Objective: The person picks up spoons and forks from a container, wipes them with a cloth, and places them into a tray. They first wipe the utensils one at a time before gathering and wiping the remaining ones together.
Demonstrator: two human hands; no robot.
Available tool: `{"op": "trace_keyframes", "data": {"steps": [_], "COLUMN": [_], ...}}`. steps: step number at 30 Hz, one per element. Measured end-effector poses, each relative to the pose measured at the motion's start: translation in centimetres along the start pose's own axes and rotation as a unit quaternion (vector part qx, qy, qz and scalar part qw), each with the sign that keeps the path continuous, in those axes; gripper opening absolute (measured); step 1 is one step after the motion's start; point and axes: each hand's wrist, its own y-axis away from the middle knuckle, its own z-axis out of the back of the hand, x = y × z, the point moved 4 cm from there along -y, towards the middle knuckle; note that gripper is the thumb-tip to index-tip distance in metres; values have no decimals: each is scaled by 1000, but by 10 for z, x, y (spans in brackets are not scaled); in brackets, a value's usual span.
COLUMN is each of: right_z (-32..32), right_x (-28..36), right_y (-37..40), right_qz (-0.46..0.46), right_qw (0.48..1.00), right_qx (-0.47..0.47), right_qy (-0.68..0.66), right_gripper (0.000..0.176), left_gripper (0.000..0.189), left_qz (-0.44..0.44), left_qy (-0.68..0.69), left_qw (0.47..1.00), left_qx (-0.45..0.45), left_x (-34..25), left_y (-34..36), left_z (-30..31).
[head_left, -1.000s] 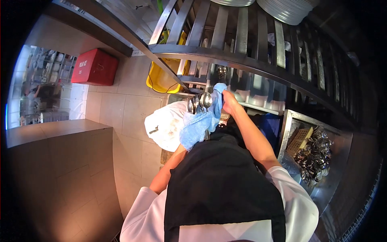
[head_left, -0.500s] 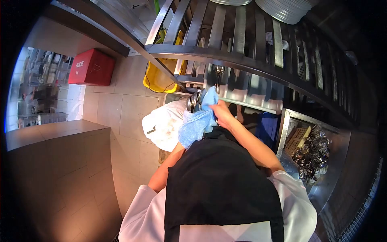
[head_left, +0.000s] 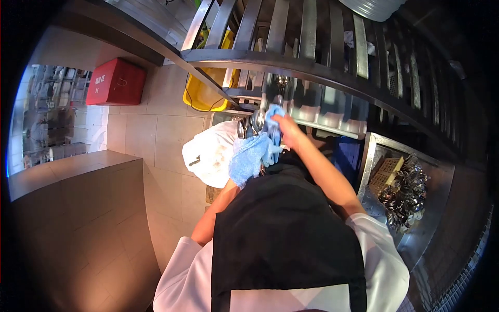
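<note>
A light blue cloth (head_left: pixel 248 156) covers most of my left hand (head_left: pixel 233 185), whose fingers are hidden. Out of the cloth's upper side stick the rounded bowls of several metal spoons (head_left: pixel 251 125), held up by the left hand under the cloth. My right hand (head_left: pixel 289 131) is closed on the upper end of the same cloth, just right of the spoon bowls. Whether a spoon lies inside that pinched part cannot be seen. Beyond, more shiny cutlery (head_left: pixel 281 83) lies in a compartment of a grey cutlery tray (head_left: pixel 325 124).
A slatted metal rack (head_left: pixel 312 65) crosses above the tray. On the right, a metal basin (head_left: pixel 370 151) holds a heap of cutlery (head_left: pixel 405 192) and a tan basket (head_left: pixel 385 174). A white bag (head_left: pixel 205 156), a yellow bucket (head_left: pixel 200 99) and a red box (head_left: pixel 117 83) stand left.
My right hand has moved slightly up with its end of the cloth, which is now more bunched. The spoon bowls have tilted and show more. The view has shifted a little.
</note>
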Motion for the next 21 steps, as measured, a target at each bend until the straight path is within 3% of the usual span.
{"op": "trace_keyframes", "data": {"steps": [2, 6, 8, 9, 12, 14, 16, 18, 20, 21], "right_z": [15, -21, -34, -30, -21, -14, 0, 15, 20, 26], "right_x": [4, 27, 30, 24, 34, 35, 38, 47, 75, 84], "right_y": [-31, 36, 51, 40, 24, 24, 24, 50, 110, 133], "right_qz": [-8, 12, 134, 141, 146, 145, 191, 153, 90, 136], "right_qw": [996, 991, 980, 974, 977, 983, 981, 959, 849, 853], "right_qx": [70, 112, 138, 145, 71, 39, -14, 149, 349, 323], "right_qy": [-57, -70, 50, 99, 139, 107, -11, -189, -386, -386], "right_gripper": [21, 22, 25, 28, 25, 23, 24, 27, 59, 64], "left_gripper": [34, 34, 34, 34, 34, 34, 35, 35, 33, 32], "left_qz": [0, 4, 5, 6, 6, 11, 26, 32, 22, 8], "left_qy": [0, -3, -2, 1, 8, 24, 50, 51, -16, -81], "left_qw": [1000, 1000, 1000, 1000, 1000, 999, 997, 997, 999, 993], "left_qx": [5, 10, 13, 17, 28, 41, 61, 49, -21, -85], "left_x": [-2, -4, -6, -7, -10, -14, -17, -18, -4, 3], "left_y": [0, -1, -3, -4, -11, -15, -19, -16, 4, 15], "left_z": [3, 7, 8, 8, 10, 12, 15, 18, 13, 12]}}
